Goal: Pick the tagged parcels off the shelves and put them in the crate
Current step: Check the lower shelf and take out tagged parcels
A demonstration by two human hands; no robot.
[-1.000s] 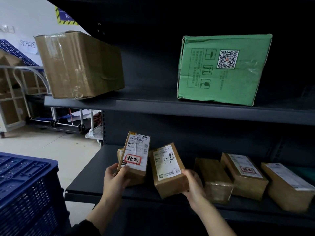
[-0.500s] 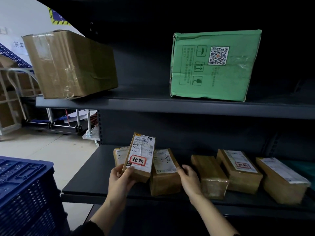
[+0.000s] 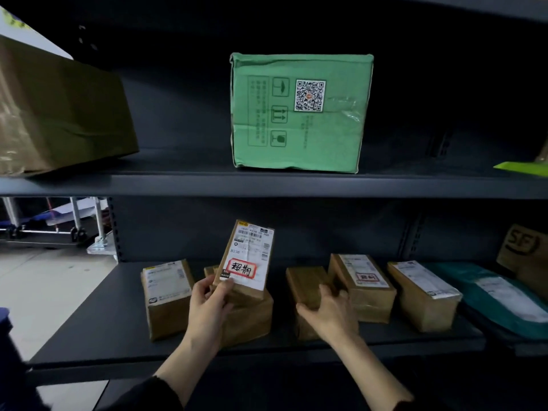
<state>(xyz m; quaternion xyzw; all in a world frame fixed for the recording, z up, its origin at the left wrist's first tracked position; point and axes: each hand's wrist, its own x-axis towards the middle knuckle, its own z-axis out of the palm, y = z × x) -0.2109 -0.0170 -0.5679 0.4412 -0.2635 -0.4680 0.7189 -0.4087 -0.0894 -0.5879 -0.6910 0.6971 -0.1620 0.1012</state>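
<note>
Head view: on the lower shelf (image 3: 98, 321), at 6 o'clock, the left hand (image 3: 207, 310) grasps the tagged parcel (image 3: 247, 259). Its fingers (image 3: 204, 287) and thumb pinch the bottom end. The parcel stands tilted, label facing the camera, a red-bordered tag on its lower half. It is lifted above a brown parcel (image 3: 252, 318) lying flat beneath it.

At 5 o'clock the right hand (image 3: 329, 315) is clenched round a plain parcel (image 3: 305, 283), thumb on the near side and fingers curled over the top. Just beside it at 4 o'clock sits a second tagged parcel (image 3: 361, 284), then a labelled parcel (image 3: 421, 295), a teal mailer (image 3: 498, 301) and a printed carton (image 3: 523, 250) at 3 o'clock. At 7 o'clock another white-label parcel (image 3: 167, 295) lies flat.

On the upper shelf (image 3: 178, 185) stand a green box (image 3: 299, 114) at 12 o'clock and a large brown box (image 3: 59, 114) at 10 o'clock, well apart. A blurred blue corner of the crate (image 3: 5, 336) shows at 8 o'clock.
</note>
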